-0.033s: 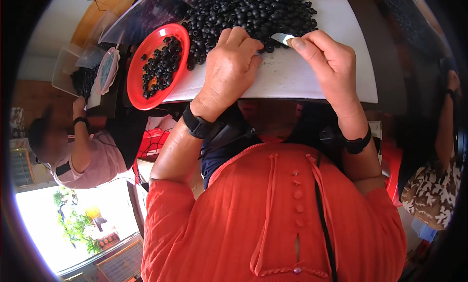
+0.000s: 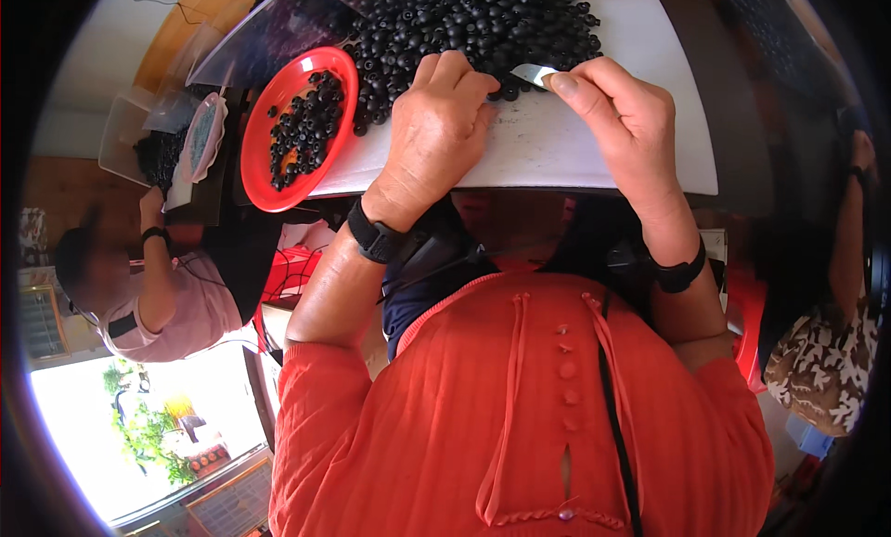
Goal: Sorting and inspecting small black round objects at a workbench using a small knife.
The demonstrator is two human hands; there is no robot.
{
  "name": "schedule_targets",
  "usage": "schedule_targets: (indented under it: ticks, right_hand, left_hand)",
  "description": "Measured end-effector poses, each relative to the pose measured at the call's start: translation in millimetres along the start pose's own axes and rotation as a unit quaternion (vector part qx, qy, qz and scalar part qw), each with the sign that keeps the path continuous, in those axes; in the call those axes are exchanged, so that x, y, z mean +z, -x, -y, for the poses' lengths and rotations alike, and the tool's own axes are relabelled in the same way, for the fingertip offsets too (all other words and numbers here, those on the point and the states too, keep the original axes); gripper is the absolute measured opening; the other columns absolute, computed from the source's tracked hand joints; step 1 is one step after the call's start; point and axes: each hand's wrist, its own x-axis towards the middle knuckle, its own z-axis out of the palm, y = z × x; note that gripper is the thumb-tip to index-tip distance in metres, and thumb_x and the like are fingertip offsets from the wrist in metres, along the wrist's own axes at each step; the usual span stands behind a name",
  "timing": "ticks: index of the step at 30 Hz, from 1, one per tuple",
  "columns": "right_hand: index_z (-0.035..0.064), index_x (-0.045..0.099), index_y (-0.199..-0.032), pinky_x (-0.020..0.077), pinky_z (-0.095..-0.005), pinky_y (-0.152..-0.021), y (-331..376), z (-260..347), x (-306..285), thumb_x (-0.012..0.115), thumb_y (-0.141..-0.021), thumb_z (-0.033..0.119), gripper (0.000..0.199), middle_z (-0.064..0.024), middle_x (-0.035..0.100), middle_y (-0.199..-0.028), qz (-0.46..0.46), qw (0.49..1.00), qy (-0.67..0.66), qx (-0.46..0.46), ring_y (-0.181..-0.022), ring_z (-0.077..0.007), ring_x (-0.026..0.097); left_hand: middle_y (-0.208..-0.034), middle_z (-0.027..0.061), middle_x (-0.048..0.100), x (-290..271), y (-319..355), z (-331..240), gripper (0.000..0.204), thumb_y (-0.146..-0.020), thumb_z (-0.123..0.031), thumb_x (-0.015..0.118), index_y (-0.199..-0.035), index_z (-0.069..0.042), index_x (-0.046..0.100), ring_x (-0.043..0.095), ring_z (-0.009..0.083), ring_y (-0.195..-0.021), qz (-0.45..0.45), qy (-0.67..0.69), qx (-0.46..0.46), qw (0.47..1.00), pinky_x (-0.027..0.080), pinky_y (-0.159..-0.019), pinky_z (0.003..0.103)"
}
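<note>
A pile of small round black pieces (image 2: 464,26), bead-like and many with a hole in the end, covers the far part of the white board (image 2: 557,147). At the pile's near edge, my left hand (image 2: 436,129) is closed with its fingers curled under; what they hold, if anything, is hidden. My right hand (image 2: 626,115) pinches a small knife (image 2: 532,74), its short pale blade pointing left over the nearest pieces. Left of my left hand, a red plate (image 2: 255,161) holds more black pieces (image 2: 311,129).
Behind the plate stands a clear plastic container (image 2: 269,40). Further left, a person (image 2: 176,296) sits by a pale scalloped dish (image 2: 201,138) and another clear box (image 2: 121,138). At the far right another person's arm (image 2: 845,249) shows beside camouflage-patterned cloth (image 2: 817,379).
The knife blade has shifted very slightly left along with my right hand. The left hand keeps its place.
</note>
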Motion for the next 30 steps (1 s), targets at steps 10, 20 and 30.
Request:
schedule_targets:
  ticks: [10,20,30]
  right_hand:
    - [0.0052,0.069,-0.08,0.0385,-0.0304,-0.047,1,1,-2,0.076,-0.095,0.022,0.024,-0.0046,0.055,-0.055,0.008,1.0,-0.003,0.0,-0.047,-0.0151,0.049]
    - [0.0076,0.064,-0.074,0.0397,-0.0371,-0.047,-1,-2,2,0.075,-0.095,0.029,0.032,-0.0075,0.058,-0.056,0.049,0.997,0.061,-0.019,-0.047,-0.0251,0.053]
    - [0.0089,0.066,-0.074,0.0401,-0.038,-0.047,3,-3,3,0.075,-0.095,0.031,0.032,-0.0075,0.057,-0.055,0.06,0.996,0.065,-0.029,-0.047,-0.0256,0.054]
  left_hand:
    - [-0.092,0.0108,0.062,-5,-3,-9,0.021,-0.078,-0.003,0.078,-0.097,-0.003,0.07,0.062,0.033,-0.087,0.008,-0.088,0.025,0.996,0.053,-0.072,0.043]
    - [-0.093,0.0122,0.061,-11,21,-12,0.023,-0.085,0.001,0.069,-0.107,-0.001,0.072,0.064,0.0315,-0.089,0.071,0.042,-0.06,0.995,0.053,-0.077,0.039]
    - [-0.098,0.005,0.067,-12,20,-16,0.02,-0.094,0.001,0.069,-0.114,0.002,0.074,0.062,0.0117,-0.081,0.041,0.354,-0.217,0.909,0.049,-0.067,0.025]
